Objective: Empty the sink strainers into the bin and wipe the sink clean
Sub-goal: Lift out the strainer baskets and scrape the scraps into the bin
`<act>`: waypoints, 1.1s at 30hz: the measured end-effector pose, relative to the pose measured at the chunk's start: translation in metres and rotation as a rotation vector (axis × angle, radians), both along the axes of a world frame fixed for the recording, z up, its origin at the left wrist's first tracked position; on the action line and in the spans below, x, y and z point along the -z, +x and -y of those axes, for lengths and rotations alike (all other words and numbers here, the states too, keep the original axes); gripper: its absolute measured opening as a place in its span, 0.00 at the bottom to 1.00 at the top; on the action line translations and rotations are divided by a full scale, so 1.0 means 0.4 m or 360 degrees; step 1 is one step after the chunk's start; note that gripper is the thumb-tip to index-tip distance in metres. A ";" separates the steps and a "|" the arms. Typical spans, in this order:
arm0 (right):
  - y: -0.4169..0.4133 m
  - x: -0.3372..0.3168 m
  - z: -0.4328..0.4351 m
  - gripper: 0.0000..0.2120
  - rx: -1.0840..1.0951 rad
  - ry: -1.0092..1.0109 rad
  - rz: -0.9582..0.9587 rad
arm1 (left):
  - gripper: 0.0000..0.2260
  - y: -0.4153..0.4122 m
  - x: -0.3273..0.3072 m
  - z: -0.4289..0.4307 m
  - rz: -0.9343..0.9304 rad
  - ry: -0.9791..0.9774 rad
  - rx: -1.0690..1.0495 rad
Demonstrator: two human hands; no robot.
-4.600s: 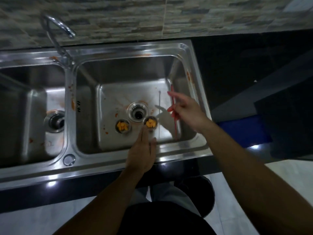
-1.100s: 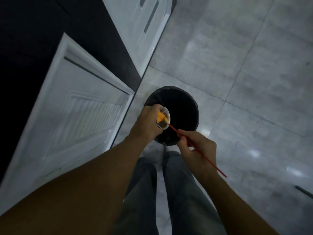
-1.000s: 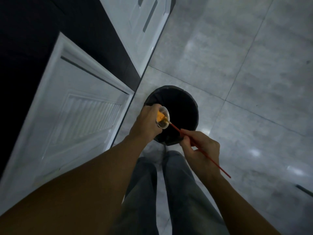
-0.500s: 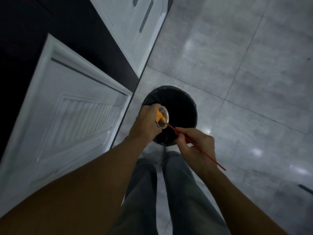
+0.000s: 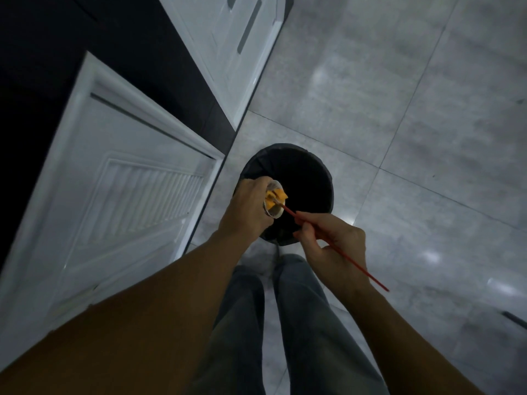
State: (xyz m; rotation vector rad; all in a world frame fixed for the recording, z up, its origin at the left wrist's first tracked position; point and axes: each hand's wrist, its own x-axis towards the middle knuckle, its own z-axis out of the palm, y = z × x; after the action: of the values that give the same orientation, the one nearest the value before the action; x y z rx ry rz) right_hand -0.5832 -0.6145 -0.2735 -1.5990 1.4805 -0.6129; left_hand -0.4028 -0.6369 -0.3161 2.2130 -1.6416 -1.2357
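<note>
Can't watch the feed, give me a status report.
Left hand grips strainer, tipped over bin. Right hand pinches stick, tip in orange scraps. Nothing seen blocking.

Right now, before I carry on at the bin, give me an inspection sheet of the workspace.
Surface: grey tiled floor, glossy with light reflections.
Job's things: strainer tilted over the open black bin; orange scraps at its mouth; red stick with its tip in them.
Clutter: small dark object at the floor's right edge, too little shown to name.
Grips: left hand wrapped round the strainer; right hand pinching the stick.
Cables: nothing seen.
Surroundings: white doors on the left; trouser legs below.
</note>
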 end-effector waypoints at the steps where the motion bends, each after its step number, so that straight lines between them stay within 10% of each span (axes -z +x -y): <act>1: 0.005 0.004 0.000 0.12 0.0001 0.0015 -0.0020 | 0.30 -0.001 0.001 0.000 -0.0006 -0.0007 0.0003; 33: 0.008 0.006 0.008 0.12 -0.0060 0.0058 -0.0030 | 0.33 -0.009 0.019 -0.022 0.0059 0.0049 -0.0023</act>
State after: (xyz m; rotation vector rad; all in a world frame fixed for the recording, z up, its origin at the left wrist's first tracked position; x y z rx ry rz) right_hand -0.5802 -0.6178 -0.2760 -1.6052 1.4636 -0.5479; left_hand -0.4064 -0.6282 -0.3236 2.2757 -1.6274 -1.2319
